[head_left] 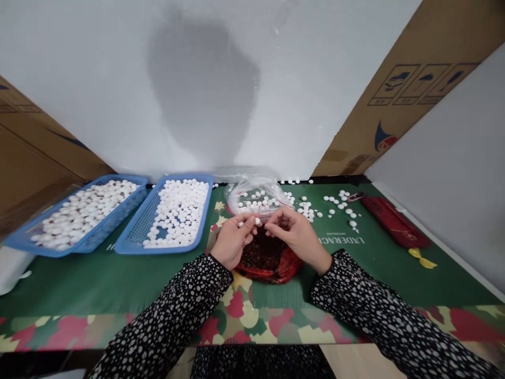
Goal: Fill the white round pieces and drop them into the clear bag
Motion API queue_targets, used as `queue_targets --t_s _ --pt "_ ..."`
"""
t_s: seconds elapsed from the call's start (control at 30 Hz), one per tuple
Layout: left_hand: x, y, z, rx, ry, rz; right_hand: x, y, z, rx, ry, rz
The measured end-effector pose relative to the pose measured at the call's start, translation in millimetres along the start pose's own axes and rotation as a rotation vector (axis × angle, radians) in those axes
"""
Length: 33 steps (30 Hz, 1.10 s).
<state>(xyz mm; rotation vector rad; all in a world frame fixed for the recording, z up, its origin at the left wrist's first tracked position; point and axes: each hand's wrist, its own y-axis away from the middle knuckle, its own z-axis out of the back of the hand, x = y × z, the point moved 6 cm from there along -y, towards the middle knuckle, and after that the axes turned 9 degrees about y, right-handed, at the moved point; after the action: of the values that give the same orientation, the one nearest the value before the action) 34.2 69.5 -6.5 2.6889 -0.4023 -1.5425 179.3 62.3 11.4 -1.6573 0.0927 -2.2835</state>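
Note:
Both my hands meet above a red plastic bag (284, 268) filled with a dark brown, clumpy mass. My left hand (232, 239) pinches a small white ball (258, 221) between thumb and fingers, and another white ball shows at its knuckle. Close by on the right, my right hand (298, 234) has its thumb and forefinger pressed together; whatever lies between them is too small to make out. Just behind the hands is a clear plastic bag (252, 184) with white balls in it.
Two blue baskets of white balls stand on the left: a nearer one (128, 239) and a far-left one (23, 243) whose balls carry dark specks. Loose white balls (305, 210) and a dark red pouch (394, 221) lie rightward. Cardboard-edged white panels (118, 79) enclose the green table cover (158, 284).

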Motion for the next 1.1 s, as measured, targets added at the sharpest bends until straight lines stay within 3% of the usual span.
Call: queue_targets --t_s 0.23,0.37,0.53,0.63,0.77,0.93,1.1 --pt "-11 1 7.5 -0.059 -0.059 0.008 3 2 -14 0.22 0.754 0.252" --pt "-11 2 5.0 -0.016 -0.068 -0.002 -7 2 -30 0.296 0.947 0.277" --pt "-11 3 2.8 0.001 -0.081 -0.013 -4 1 -36 0.28 0.995 0.351" --pt "-15 3 5.0 -0.028 -0.061 -0.062 7 3 -36 0.27 0.871 0.352" --pt "-17 2 7.5 -0.045 -0.063 -0.09 14 11 -47 0.392 0.749 0.425" --pt "-15 2 6.4 -0.01 -0.095 -0.07 7 9 -43 0.386 0.786 0.37" --pt "-15 3 5.7 0.009 -0.139 -0.076 10 5 -27 0.315 0.662 0.278"
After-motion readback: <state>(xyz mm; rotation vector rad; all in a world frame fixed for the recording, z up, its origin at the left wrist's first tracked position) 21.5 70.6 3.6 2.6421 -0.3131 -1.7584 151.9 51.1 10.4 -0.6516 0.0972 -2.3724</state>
